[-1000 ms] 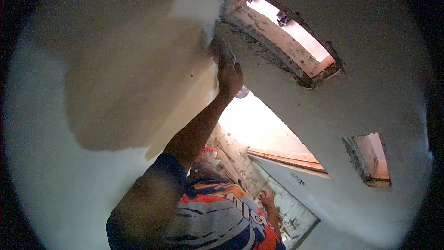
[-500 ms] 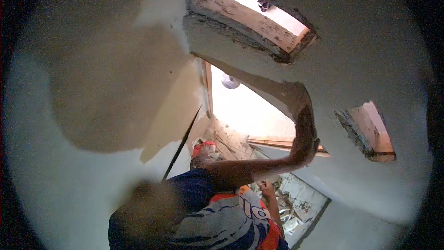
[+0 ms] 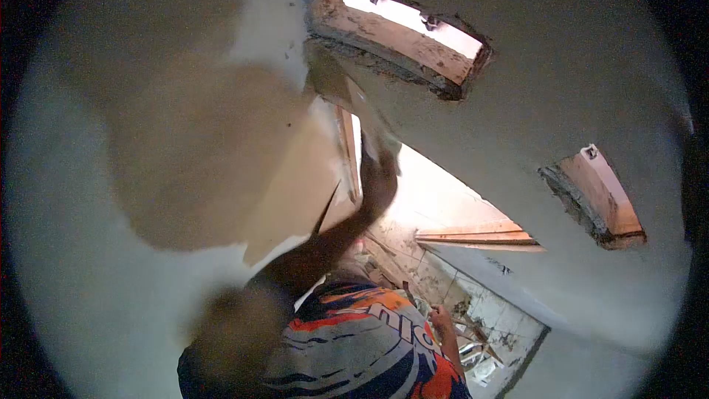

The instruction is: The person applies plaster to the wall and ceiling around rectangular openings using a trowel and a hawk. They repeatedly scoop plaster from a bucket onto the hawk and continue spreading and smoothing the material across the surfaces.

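My left hand is raised with the arm stretched toward the wall. It seems closed on a flat plastering trowel, whose blade lies near the corner above the doorway; motion blurs the blade edges and the fingers are partly hidden. Wet grey-brown plaster shows beside the blade. Lower right, my right hand is held before the patterned shirt with its fingers curled. What it holds, if anything, cannot be made out.
A bright doorway opens in the wall. Above it is a rough-edged opening, with a smaller one to the right. A large brown patch covers the left wall. Debris lies on the floor lower right.
My left hand has swept left with the trowel, from the doorway's right side toward its upper left corner. My right hand has shifted slightly right and down in view, still curled.
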`<control>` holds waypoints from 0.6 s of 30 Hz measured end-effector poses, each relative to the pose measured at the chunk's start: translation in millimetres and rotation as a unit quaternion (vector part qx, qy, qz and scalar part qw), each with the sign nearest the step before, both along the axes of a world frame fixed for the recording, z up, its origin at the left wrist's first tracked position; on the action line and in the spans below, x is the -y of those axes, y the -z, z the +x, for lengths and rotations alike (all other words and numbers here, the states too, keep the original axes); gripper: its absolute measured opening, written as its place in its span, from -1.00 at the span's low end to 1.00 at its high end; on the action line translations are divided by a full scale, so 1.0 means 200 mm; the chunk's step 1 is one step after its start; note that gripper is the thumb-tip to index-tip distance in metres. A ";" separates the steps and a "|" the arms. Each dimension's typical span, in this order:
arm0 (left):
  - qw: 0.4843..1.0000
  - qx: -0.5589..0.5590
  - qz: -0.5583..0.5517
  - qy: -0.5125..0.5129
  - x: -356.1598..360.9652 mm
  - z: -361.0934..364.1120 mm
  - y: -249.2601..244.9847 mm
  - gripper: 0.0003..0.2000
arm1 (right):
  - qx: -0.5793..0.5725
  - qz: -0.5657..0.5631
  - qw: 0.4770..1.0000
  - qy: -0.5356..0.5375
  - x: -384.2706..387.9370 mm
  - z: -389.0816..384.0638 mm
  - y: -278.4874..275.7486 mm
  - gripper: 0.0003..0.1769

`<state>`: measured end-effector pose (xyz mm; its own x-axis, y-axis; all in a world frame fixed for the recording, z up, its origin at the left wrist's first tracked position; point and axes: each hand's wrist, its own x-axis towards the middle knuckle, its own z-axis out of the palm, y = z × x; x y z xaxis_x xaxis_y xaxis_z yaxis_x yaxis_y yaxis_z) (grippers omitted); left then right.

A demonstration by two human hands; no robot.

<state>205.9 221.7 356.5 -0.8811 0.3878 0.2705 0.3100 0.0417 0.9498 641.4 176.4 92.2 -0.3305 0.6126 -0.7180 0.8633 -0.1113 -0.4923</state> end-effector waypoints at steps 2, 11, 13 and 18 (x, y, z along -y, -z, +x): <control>0.939 -0.220 -0.255 -0.065 -0.03 -0.39 0.08 -0.46 | -0.006 0.023 0.999 -0.024 -0.03 0.00 0.09 -0.57; 0.935 -0.319 -0.107 -0.117 -0.41 -0.49 0.40 -0.35 | -0.045 0.046 0.998 0.021 -0.09 -0.16 -0.06 -0.61; 0.982 -0.170 0.087 -0.001 -0.41 -0.04 0.22 -0.38 | -0.048 0.044 0.998 0.027 -0.06 -0.19 -0.12 -0.61; 0.822 -0.402 -0.402 0.028 -0.44 0.74 0.08 -0.48 | -0.037 -0.010 0.999 0.021 0.00 -0.08 -0.01 -0.57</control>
